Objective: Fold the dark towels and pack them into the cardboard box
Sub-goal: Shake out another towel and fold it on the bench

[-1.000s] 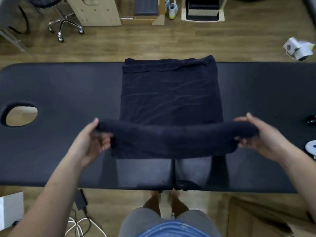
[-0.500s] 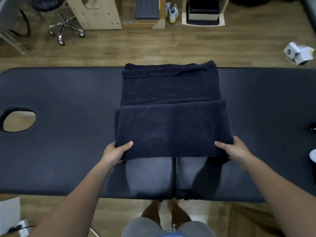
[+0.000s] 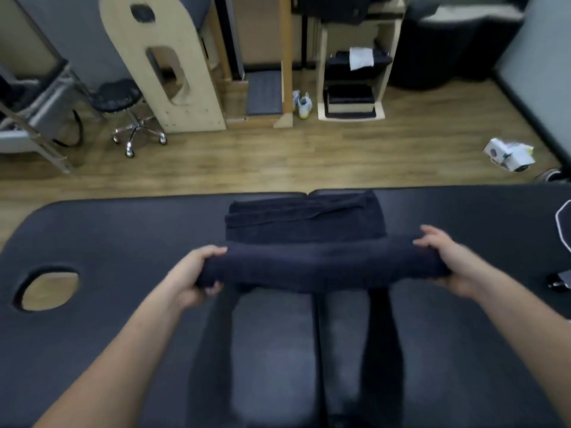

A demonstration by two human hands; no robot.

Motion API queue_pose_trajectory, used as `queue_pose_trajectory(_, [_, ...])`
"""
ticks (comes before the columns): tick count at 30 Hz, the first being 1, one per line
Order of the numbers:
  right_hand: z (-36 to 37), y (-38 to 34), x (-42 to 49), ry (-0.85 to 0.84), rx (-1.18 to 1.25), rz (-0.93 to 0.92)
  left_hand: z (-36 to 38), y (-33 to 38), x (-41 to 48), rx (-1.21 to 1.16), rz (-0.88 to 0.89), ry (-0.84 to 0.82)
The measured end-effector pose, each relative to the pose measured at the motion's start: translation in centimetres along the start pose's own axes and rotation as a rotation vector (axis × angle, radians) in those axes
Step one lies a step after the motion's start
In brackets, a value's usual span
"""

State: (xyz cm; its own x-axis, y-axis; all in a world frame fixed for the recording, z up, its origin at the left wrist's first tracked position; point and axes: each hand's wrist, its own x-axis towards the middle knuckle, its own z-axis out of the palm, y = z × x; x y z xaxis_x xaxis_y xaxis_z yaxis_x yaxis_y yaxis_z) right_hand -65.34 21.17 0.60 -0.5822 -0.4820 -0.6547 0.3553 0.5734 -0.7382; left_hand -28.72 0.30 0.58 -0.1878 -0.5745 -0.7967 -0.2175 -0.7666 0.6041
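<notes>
A dark navy towel (image 3: 306, 225) lies across the far half of the black massage table (image 3: 108, 242). Its near part is lifted off the table as a thick folded band stretched between my hands. My left hand (image 3: 197, 273) grips the band's left end and my right hand (image 3: 448, 261) grips its right end. The far part of the towel still rests flat by the table's far edge. No cardboard box is in view.
The table has an oval face hole (image 3: 49, 287) at the left. A small dark object (image 3: 557, 282) and a white item (image 3: 564, 223) sit at the table's right edge. Beyond lie wooden floor, a wheeled stool (image 3: 133, 118), wooden equipment (image 3: 167, 66) and white boxes (image 3: 509, 154).
Half a second ago the folded near edge lay flat under my hands. Both hands have since gripped that fold, lifted it and carried it farther across the table. The camera has tilted up.
</notes>
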Motion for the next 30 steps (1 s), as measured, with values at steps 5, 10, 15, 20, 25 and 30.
queue_pose_trajectory(5, [0.2, -14.3, -2.2, -0.019, 0.308, -0.229, 3.3, 14.0, -4.8, -0.182, 0.318, -0.035])
queue_pose_trajectory(10, [-1.0, -20.4, -5.8, -0.074, 0.223, -0.254, 3.3, 19.1, -10.3, -0.068, 0.413, -0.022])
queue_pose_trajectory(15, [-2.8, -25.9, -9.7, -0.023, 0.289, -0.340, 2.9, 23.0, -15.0, 0.043, 0.522, -0.055])
queue_pose_trajectory(20, [-4.7, -31.4, -13.5, -0.011, 0.240, -0.381, 3.0, 28.7, -19.5, -0.109, 0.457, -0.090])
queue_pose_trajectory(25, [-2.6, -32.8, -11.6, 0.005, 0.286, -0.341, 4.3, 31.1, -16.8, -0.064, 0.487, -0.054])
queue_pose_trajectory(30, [-1.1, -32.3, -9.4, -0.004, 0.320, -0.402, 6.2, 31.4, -14.3, -0.133, 0.525, -0.044])
